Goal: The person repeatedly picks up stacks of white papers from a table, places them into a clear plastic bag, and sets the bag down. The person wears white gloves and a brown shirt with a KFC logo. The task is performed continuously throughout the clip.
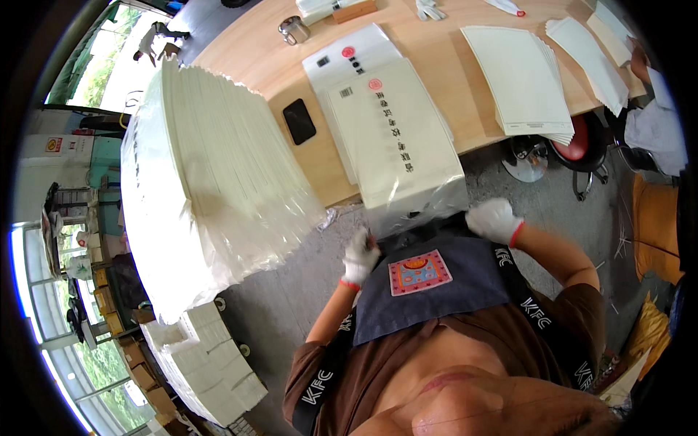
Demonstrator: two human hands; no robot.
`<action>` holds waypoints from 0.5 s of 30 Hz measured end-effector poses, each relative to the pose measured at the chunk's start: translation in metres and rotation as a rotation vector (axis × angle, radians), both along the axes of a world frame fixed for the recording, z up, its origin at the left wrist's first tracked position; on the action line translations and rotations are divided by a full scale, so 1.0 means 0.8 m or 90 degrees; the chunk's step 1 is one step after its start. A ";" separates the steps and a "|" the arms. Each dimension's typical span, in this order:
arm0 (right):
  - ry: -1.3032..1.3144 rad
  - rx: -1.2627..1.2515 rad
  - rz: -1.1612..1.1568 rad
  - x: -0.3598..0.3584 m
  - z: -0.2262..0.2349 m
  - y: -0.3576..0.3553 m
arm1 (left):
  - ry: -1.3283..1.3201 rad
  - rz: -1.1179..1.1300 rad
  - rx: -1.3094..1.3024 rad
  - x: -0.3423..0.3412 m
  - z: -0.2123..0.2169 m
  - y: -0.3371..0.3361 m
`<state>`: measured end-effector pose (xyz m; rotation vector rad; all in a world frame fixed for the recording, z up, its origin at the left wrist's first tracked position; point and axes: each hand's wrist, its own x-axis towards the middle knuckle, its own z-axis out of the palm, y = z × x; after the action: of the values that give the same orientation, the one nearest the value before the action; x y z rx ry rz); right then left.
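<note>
A pale paper envelope point(385, 138) with a red round mark and dark print lies on top of a small pile at the table's front edge. Its clear plastic end point(418, 211) hangs over the edge toward my apron. My left hand point(361, 258), in a white knit glove with a red cuff, is closed just below the plastic's left corner; what its fingers hold, if anything, is hidden. My right hand point(494, 221), gloved likewise, sits with curled fingers by the plastic's right corner; whether it grips the plastic does not show clearly.
A tall plastic-wrapped stack of envelopes point(225, 167) rises at left. Beyond it are a black phone point(299, 121) and a metal mug point(294, 30). Fanned paper stacks point(516, 80) lie at right, near another person's arm point(654, 120). A stool point(574, 142) stands below the table.
</note>
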<state>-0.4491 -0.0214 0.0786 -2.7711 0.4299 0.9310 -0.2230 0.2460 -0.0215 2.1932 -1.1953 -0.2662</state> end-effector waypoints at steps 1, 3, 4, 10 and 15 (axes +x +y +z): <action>0.058 0.093 -0.105 -0.006 -0.008 -0.001 | 0.110 -0.042 0.036 0.003 -0.003 0.022; -0.057 0.022 -0.190 -0.018 -0.037 -0.016 | 0.433 0.159 -0.028 0.004 -0.012 0.026; -0.129 -0.006 -0.176 -0.015 -0.045 -0.038 | 0.524 0.244 -0.155 0.011 -0.030 0.018; -0.530 0.707 -0.729 0.048 -0.162 -0.067 | 0.331 0.097 -0.003 0.037 0.059 -0.123; -0.539 1.061 -0.559 0.123 -0.069 0.014 | -0.070 -0.060 -0.071 0.009 0.329 -0.117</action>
<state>-0.3505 -0.0105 0.0238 -0.9898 0.3456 -0.2127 -0.2160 0.1524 0.2415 2.0816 -1.3425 -0.1165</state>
